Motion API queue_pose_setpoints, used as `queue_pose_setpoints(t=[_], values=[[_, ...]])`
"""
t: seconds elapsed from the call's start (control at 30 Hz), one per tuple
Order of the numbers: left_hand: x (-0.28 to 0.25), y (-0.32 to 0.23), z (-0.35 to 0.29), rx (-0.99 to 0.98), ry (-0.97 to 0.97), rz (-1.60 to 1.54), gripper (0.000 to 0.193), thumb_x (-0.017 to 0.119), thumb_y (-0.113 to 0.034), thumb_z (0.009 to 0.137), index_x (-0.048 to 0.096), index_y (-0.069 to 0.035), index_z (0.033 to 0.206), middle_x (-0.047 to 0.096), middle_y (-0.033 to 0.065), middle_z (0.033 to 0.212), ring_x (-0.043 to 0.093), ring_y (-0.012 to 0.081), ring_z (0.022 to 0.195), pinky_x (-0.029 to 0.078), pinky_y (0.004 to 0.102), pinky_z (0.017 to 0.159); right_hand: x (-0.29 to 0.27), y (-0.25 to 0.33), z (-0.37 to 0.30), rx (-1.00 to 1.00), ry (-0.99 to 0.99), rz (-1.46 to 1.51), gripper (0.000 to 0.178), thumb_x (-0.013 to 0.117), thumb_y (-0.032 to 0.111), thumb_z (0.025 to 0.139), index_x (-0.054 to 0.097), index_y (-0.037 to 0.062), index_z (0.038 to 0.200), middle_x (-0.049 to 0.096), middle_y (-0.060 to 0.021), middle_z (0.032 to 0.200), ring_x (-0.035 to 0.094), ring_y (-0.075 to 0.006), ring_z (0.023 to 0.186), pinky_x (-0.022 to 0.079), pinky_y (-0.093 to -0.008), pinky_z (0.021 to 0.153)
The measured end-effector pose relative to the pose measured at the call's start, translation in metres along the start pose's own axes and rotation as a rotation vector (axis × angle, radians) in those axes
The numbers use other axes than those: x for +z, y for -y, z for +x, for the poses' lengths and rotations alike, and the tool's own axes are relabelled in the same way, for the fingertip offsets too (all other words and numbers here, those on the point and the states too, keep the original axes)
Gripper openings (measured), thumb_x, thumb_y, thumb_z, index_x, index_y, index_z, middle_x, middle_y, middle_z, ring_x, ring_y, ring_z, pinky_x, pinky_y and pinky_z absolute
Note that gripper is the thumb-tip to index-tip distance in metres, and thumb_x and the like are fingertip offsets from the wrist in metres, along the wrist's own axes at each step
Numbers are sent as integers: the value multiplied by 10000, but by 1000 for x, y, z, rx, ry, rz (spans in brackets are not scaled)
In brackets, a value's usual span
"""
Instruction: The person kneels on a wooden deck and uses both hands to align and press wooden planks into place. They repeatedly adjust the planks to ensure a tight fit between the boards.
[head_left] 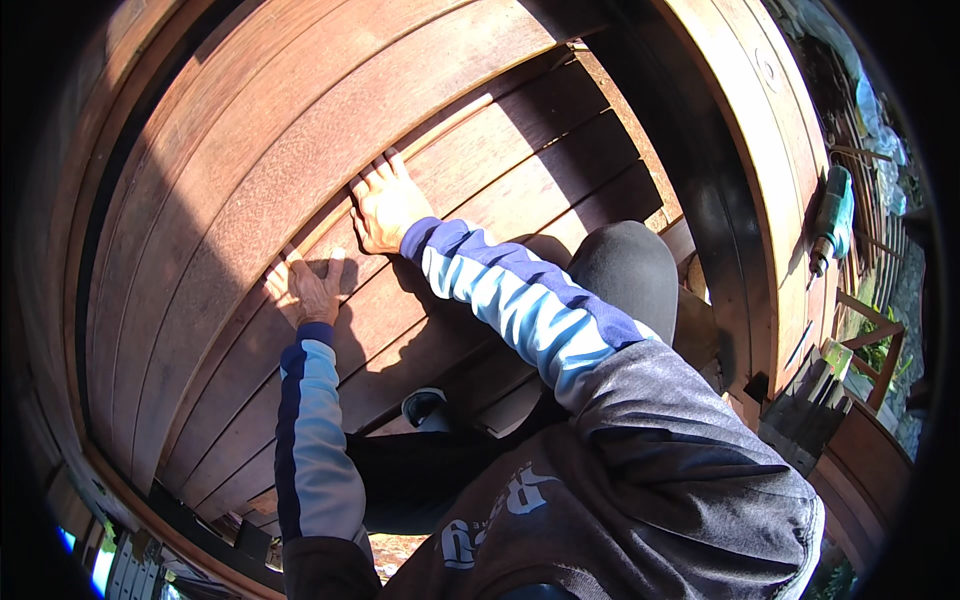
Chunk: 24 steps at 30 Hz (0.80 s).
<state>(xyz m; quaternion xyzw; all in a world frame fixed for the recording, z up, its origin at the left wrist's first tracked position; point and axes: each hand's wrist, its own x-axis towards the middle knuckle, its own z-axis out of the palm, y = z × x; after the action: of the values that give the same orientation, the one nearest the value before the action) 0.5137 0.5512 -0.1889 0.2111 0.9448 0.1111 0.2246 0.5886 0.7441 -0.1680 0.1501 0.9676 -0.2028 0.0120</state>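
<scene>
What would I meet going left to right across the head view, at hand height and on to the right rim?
Left hand flat on the wooden deck boards → right hand → bent knee → green power drill.

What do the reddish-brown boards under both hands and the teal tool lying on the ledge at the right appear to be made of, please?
The reddish-brown boards look like solid hardwood, smooth and probably oiled: lengthwise grain streaks and a soft sheen show in the sun. The left hand and right hand lie flat on them. The teal tool seems to have a moulded plastic body with a dark metal nose, though it is too small to be sure.
</scene>
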Motion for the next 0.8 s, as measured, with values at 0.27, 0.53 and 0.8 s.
queue_pose_setpoints(t=[0.27,0.53,0.8], values=[[15,13,7,100,-164,-51,908,582,-717,764,483,139,1047,527,314,1036,547,431,1005,477,504,823,7,-1,-1,-26,-79,-7,448,500,289,864,588,-51,1142,574,-259,1147,454,-431,1199,189,-561,1112],[22,22,7,184,-225,-99,894,592,-679,784,464,150,1092,534,334,1048,538,456,1038,472,509,850,6,-1,-2,-30,-124,-25,459,494,293,871,578,-57,1156,568,-266,1151,458,-432,1192,186,-565,1113],[15,17,5,103,-117,-86,853,615,-631,795,450,143,1112,533,326,1048,552,460,1025,494,518,817,7,-1,-2,-25,-111,-20,461,493,300,873,580,-56,1152,573,-260,1137,468,-424,1182,192,-564,1109]])
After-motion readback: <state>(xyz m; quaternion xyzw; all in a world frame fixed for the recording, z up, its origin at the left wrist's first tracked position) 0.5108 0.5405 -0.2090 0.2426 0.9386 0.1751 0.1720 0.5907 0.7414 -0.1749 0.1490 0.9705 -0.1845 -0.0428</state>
